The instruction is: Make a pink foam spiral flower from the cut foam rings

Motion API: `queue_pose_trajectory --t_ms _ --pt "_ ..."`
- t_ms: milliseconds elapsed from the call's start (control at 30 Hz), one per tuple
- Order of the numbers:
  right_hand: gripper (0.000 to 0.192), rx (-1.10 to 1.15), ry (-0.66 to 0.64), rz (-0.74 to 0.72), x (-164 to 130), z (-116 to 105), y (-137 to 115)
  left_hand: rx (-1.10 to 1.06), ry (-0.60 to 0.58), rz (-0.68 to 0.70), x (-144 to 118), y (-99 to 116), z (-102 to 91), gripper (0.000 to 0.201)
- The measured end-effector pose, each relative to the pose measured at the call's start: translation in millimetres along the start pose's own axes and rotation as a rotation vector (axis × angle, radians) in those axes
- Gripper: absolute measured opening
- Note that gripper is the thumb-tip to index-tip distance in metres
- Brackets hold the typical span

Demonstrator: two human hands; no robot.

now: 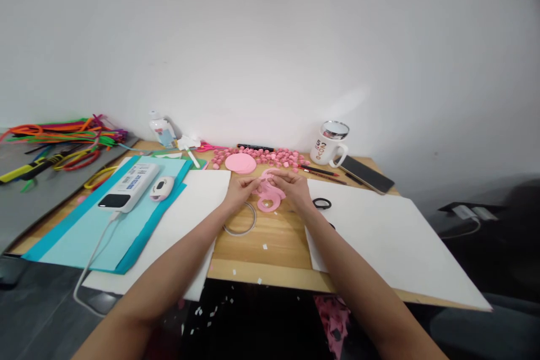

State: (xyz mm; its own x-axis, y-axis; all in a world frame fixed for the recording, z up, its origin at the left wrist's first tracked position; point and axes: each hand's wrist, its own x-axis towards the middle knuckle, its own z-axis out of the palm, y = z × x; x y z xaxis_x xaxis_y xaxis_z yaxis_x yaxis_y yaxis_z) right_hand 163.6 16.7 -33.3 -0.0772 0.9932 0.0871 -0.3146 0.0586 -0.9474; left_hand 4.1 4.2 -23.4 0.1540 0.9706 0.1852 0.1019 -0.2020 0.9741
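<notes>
Both of my hands meet over the middle of the wooden table. My left hand (242, 190) and my right hand (292, 184) pinch a curled pink paper strip (270, 203) from either side, and its loops hang below my fingertips. Fingers partly cover where it is gripped. Just behind lie pink paper circles (241, 163) and a long heap of small folded pink paper pieces (287, 157). A roll of tape (240, 232) lies flat by my left wrist. Near my right wrist are scissors with black handles (322, 203), partly hidden by my forearm.
White sheets (379, 236) flank the work area. On the left are blue paper (84, 225), a white power bank (130, 185) with a cable, a glue bottle (162, 128) and pipe cleaners (76, 135). A mug (327, 149), pencils (320, 171) and a phone (366, 174) stand or lie right.
</notes>
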Motion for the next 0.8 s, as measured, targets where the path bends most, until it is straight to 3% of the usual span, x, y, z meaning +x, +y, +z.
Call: queue_pose_trajectory --t_ms 467,800 --pt "0.024 -0.055 0.004 -0.011 1.0 0.0 3.4 0.067 -0.004 -0.005 -3.2 0.5 -0.9 0.029" --pt "0.022 0.031 -0.015 0.005 2.0 -0.1 5.6 0.069 0.006 -0.006 -2.4 -1.8 -1.2 0.03"
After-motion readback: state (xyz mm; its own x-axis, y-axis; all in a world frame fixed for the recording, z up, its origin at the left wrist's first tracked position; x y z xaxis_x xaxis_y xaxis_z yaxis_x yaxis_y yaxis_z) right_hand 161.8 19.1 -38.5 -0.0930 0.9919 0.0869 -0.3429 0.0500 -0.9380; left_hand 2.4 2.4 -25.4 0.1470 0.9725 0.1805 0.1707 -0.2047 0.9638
